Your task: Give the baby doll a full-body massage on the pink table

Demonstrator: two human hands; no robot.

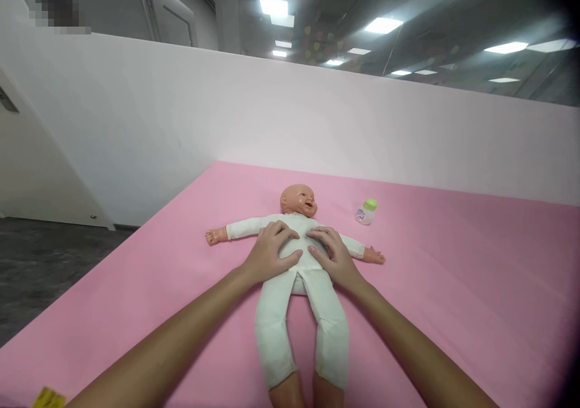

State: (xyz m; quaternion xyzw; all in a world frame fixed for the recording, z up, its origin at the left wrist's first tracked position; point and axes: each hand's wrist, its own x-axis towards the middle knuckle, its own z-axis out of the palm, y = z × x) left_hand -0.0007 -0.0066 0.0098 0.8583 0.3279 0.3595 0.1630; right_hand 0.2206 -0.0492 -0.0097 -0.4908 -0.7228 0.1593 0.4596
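Left hand (272, 252): one, at frame centre. I have it palm-down on the chest of the baby doll (296, 287), fingers spread and curved over the white fabric, thumb toward the midline. It presses flat and grips nothing.

Right hand (333, 255): one, just right of the left, equally flat on the doll's torso, fingers splayed, nothing enclosed. The two thumbs lie near each other, apart by a narrow gap. Both hands sit equally close to the doll; neither leads.

Baby doll: one, lying face up at centre frame. Its long axis runs from the head at upper centre down to the legs at the bottom edge, so it lies straight ahead of me, directly under both palms. Arms stretch out left and right; bare feet are cut off by the lower edge. It wears a white one-piece suit.

Small bottle (366, 212): one, white with a green cap, upright, right of the doll's head and well apart from my right hand.

Pink mat (453, 287): one, covering the surface beneath everything.

White partition wall (317, 118): one, behind the mat, across the middle of the frame.

Yellow tag (48, 398): one, lower left corner, partly cut off.
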